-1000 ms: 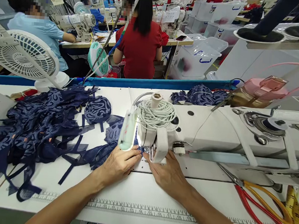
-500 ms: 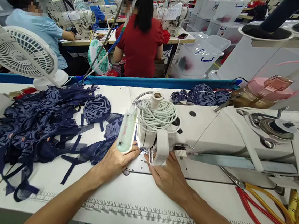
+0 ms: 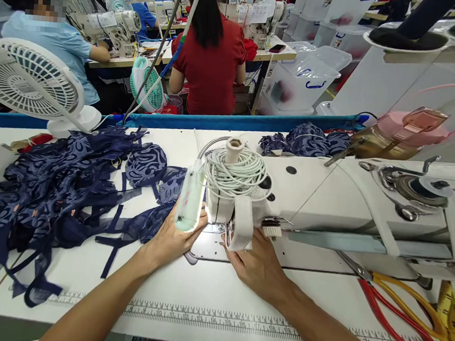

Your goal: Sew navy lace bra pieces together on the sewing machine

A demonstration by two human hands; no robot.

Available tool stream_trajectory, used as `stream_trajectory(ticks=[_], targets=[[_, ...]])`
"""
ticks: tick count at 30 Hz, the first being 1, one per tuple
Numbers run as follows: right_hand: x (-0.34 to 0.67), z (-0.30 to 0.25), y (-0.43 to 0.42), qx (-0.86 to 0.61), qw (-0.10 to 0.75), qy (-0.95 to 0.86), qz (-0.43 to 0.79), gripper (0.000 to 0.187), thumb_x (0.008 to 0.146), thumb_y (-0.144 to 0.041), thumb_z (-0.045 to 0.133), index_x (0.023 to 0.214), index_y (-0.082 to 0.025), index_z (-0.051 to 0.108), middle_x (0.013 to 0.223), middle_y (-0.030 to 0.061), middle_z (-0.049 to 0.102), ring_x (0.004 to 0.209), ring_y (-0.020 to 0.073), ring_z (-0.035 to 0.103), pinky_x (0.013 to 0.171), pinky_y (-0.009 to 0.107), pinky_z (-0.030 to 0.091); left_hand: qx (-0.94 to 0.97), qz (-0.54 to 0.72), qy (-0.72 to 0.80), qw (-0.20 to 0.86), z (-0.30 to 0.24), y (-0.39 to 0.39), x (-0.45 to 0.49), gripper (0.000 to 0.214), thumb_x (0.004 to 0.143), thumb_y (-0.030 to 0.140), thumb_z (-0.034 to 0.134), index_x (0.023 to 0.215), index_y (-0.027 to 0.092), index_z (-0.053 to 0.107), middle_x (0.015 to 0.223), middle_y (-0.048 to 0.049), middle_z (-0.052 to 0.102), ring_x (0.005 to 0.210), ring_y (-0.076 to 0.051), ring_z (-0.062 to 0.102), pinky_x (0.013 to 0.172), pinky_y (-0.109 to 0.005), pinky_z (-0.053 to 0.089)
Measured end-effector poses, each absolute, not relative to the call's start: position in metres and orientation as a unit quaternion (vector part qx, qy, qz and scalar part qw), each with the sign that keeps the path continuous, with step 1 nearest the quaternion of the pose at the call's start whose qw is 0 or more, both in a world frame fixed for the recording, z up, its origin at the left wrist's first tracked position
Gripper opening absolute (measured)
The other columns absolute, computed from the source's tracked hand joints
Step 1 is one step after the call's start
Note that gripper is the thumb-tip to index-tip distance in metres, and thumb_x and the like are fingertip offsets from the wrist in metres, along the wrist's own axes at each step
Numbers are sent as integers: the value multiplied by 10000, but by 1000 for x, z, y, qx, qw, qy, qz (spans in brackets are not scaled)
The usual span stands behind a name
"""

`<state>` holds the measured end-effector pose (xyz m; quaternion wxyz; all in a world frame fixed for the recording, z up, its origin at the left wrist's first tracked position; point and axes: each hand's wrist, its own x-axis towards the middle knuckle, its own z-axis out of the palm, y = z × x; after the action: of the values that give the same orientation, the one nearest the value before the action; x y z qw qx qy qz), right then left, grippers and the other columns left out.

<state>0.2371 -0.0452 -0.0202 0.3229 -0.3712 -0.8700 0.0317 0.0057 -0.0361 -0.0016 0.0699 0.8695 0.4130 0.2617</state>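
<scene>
A white sewing machine stands before me, its head over a metal needle plate. My left hand lies left of the presser foot, partly behind a pale green lamp. Its fingers are bent against navy lace fabric, which runs leftward from the hand; the fingertips are partly hidden. To the right of the foot, my right hand rests low on the machine bed, with most fingers behind a white guard. Whether it holds anything is hidden.
Navy lace pieces heap at the left, more lie behind the machine. Scissors and a yellow tape measure are at the right. A white fan stands back left. Two people sit at machines beyond the blue edge.
My left hand has drawn slightly back and left from the presser foot. The right hand stays nearly in place. The whole view has shifted a little.
</scene>
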Motion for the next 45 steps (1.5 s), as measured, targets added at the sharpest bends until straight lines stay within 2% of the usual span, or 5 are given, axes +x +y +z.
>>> stream_trajectory(ticks=[7,16,21,40,45], targets=[[245,-16,-34,-406,322,-854,-56,265,913,-150,467,721,-169,649,713,51,631,669,167,554,637,294,379,867,227,440,62,-7,-35,5,252,941,128,458,1086,184,657,985,-87,697,1028,-228,627,1078,-566,361],[300,-8,-25,-470,133,-858,-158,281,915,-132,434,1104,-141,643,761,83,680,439,147,480,469,297,239,821,248,491,152,1,-89,-18,165,960,144,444,999,188,598,1185,-79,688,1238,-221,564,1126,-571,300],[280,-7,-46,-412,183,-868,-209,265,871,36,402,892,-113,619,769,92,647,654,180,576,592,290,367,740,326,533,250,0,-113,-21,97,963,203,455,913,210,538,1110,-58,724,1126,-197,647,1143,-570,293],[221,-8,-78,-331,220,-910,-118,367,1050,-283,297,751,-185,485,592,-21,525,465,108,434,481,259,193,697,353,535,322,3,-130,-13,112,976,257,447,882,228,500,1066,-33,724,1095,-199,656,1190,-531,210],[264,-9,-65,-407,160,-860,-263,330,1021,-278,404,754,-147,547,575,2,520,476,117,441,489,258,208,728,342,573,156,8,-141,-13,114,973,201,441,908,215,533,1075,-53,669,1102,-220,594,1064,-471,364]])
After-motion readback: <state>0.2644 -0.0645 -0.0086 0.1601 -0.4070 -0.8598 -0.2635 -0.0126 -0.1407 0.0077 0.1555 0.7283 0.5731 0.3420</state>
